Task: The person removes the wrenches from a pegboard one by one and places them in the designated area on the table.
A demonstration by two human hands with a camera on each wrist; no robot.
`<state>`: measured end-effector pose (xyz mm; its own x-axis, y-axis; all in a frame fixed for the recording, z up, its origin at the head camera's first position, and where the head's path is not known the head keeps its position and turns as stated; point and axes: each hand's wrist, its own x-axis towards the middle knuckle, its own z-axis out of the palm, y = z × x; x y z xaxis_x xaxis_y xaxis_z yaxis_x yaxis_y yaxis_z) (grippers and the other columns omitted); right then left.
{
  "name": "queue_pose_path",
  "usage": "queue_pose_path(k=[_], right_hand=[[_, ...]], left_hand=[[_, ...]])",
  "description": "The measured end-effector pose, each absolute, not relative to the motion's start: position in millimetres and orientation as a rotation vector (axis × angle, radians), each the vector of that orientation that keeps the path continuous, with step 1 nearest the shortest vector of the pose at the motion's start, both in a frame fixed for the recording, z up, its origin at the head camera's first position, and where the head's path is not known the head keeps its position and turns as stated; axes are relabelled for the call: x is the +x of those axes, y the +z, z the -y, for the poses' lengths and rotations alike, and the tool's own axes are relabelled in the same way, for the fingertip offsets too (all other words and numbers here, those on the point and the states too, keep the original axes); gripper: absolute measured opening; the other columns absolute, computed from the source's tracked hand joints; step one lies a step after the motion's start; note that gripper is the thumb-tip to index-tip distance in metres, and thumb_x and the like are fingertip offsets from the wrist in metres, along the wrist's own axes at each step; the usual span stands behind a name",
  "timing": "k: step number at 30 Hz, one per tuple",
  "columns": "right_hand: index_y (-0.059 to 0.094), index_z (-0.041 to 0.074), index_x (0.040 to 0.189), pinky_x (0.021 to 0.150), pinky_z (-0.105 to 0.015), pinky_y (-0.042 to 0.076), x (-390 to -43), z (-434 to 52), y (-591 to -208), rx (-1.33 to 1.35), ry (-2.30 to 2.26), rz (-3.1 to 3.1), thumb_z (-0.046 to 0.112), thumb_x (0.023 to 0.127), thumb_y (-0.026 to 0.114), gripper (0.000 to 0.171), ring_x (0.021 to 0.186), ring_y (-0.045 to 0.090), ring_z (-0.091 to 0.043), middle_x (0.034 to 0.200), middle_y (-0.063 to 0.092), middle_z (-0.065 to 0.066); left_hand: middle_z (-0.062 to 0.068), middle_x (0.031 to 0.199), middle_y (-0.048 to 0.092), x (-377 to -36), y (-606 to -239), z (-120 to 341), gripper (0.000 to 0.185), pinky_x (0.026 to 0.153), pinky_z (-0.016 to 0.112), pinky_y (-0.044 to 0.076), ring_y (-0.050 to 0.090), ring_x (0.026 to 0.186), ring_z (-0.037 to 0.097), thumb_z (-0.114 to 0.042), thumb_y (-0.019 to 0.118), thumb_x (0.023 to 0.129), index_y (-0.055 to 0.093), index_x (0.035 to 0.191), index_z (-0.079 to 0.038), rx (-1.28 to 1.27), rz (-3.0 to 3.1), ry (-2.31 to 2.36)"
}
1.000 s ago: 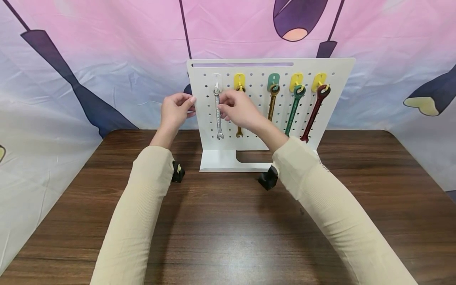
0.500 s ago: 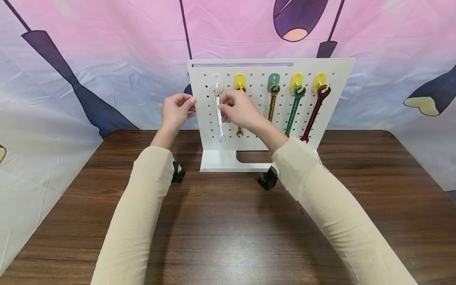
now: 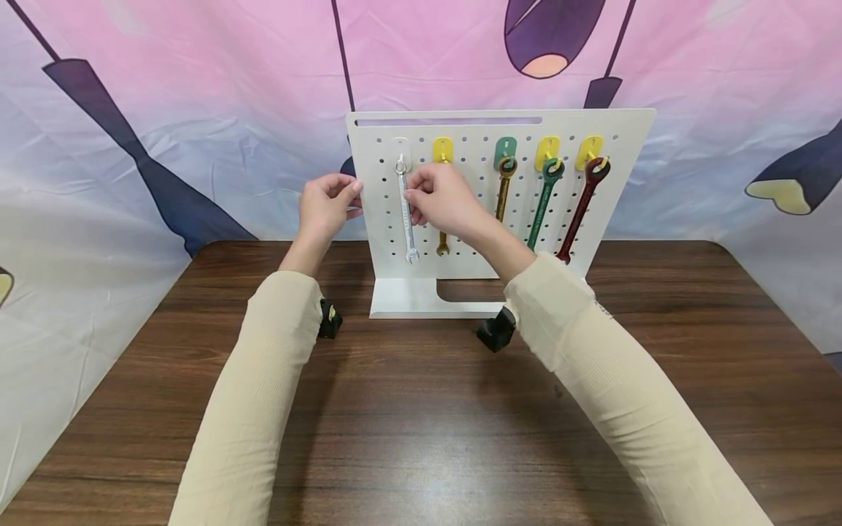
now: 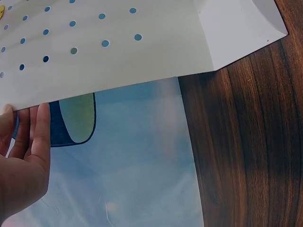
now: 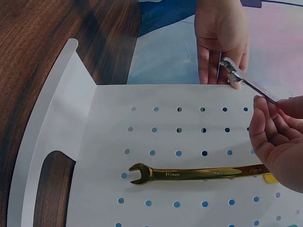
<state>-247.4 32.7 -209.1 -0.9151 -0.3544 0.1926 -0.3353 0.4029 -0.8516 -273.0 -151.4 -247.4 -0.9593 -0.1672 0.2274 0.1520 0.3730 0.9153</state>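
Note:
A silver combination wrench (image 3: 407, 219) is pinched between thumb and fingers of my right hand (image 3: 447, 201), near the left side of a white pegboard (image 3: 473, 248). Its ring end overlaps a white hook (image 3: 401, 150) in the head view. The right wrist view has the wrench's open end (image 5: 232, 71) tilted out from the board. My left hand (image 3: 322, 208) grips the board's left edge, thumb in front and fingers (image 4: 41, 130) behind it. Just right of the silver wrench hangs a gold wrench (image 5: 203, 174), partly hidden behind my right hand in the head view.
Farther right on the board hang another gold wrench (image 3: 503, 193), a green wrench (image 3: 544, 204) and a dark red wrench (image 3: 582, 208), on green and yellow hooks. The board's base stands on a dark wooden table (image 3: 408, 409), with a printed cloth (image 3: 230, 109) behind.
The silver wrench's lower end has swung slightly right and down, while its ring end stays near the white hook. Both hands have barely moved.

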Motion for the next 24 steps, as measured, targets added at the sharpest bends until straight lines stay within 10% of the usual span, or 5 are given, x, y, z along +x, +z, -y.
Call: queue_pose_path(k=[24], right_hand=[[0.06, -0.011, 0.098, 0.057, -0.027, 0.056, -242.5, -36.0, -200.0, -0.555, -1.741, -2.446, 0.0, 0.092, 0.052, 0.015, 0.055, 0.057, -0.016, 0.072, 0.057, -0.014]], left_hand=[[0.007, 0.088, 0.061, -273.8, -248.5, 151.3, 0.023, 0.075, 0.025, 0.056, 0.061, 0.081, 0.016, -0.02, 0.057, 0.091, 0.063, 0.099, 0.0, 0.021, 2.347, -1.621]])
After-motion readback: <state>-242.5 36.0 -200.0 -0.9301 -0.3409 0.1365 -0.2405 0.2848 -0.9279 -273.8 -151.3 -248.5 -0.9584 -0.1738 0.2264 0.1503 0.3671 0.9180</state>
